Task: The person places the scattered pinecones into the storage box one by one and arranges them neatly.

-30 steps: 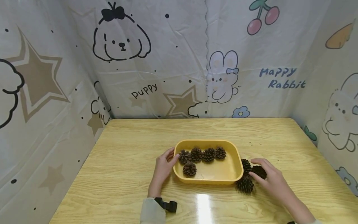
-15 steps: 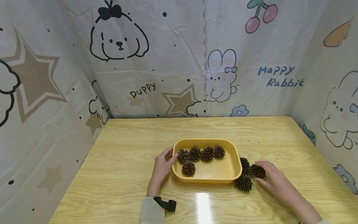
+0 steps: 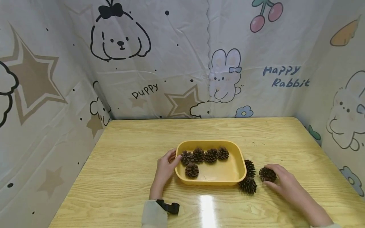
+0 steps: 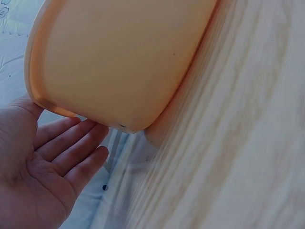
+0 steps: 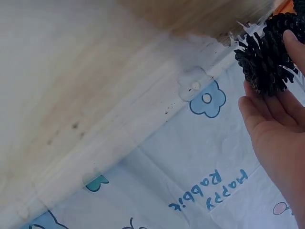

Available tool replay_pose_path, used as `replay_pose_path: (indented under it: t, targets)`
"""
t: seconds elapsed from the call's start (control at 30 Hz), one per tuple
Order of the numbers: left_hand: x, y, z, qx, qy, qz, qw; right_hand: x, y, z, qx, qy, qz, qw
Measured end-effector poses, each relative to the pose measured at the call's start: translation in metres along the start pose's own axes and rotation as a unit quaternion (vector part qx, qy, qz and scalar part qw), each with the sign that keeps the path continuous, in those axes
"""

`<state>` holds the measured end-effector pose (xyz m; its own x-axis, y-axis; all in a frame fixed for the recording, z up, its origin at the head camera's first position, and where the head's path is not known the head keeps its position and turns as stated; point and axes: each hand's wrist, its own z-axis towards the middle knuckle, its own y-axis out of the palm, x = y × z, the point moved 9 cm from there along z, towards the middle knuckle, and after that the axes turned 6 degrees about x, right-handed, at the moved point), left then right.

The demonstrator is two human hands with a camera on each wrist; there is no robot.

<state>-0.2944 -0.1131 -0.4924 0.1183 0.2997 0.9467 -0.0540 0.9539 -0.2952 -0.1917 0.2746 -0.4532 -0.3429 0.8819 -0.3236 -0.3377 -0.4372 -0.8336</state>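
Observation:
My right hand (image 3: 288,183) holds a brown pine cone (image 3: 267,174) between thumb and fingers, to the right of a yellow plastic tray (image 3: 216,183). In the right wrist view this pine cone (image 5: 267,64) shows its spread scales against the fingers. Two more pine cones (image 3: 248,186) lie against the tray's right side, a small gap away from the held one. Several pine cones (image 3: 211,155) sit inside the tray, mostly along its far side. My left hand (image 3: 166,167) grips the tray's left end, thumb over the rim; in the left wrist view its fingers (image 4: 71,148) lie along the outer wall.
The tray stands on a light wood-grain table (image 3: 128,142). A printed cloth (image 3: 182,63) with cartoon animals and stars hangs behind the table and along both sides. Light reflects off the table (image 3: 207,209) in front of the tray.
My right hand has drawn one pine cone to the right, away from the two beside the tray. The left hand keeps its place at the tray.

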Motion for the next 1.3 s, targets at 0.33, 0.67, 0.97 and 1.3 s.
replay_pose_path:
  t: [0.33, 0.67, 0.97, 1.3]
  targets:
    - [0.002, 0.000, 0.000, 0.004, 0.008, 0.004, 1.0000, 0.009, -0.007, -0.001, 0.011, 0.048, 0.020, 0.9986]
    - [0.001, 0.000, -0.002, -0.001, 0.005, 0.008, 1.0000, 0.016, -0.017, -0.001, 0.035, 0.099, 0.035, 0.9938]
    - [0.000, 0.000, -0.001, 0.001, -0.003, 0.008, 1.0000, 0.023, -0.025, -0.001, 0.051, 0.126, 0.060, 0.9889]
    - [0.002, 0.000, -0.001, 0.004, -0.001, 0.008, 1.0000, 0.026, -0.025, -0.001, 0.051, 0.145, 0.121, 0.9807]
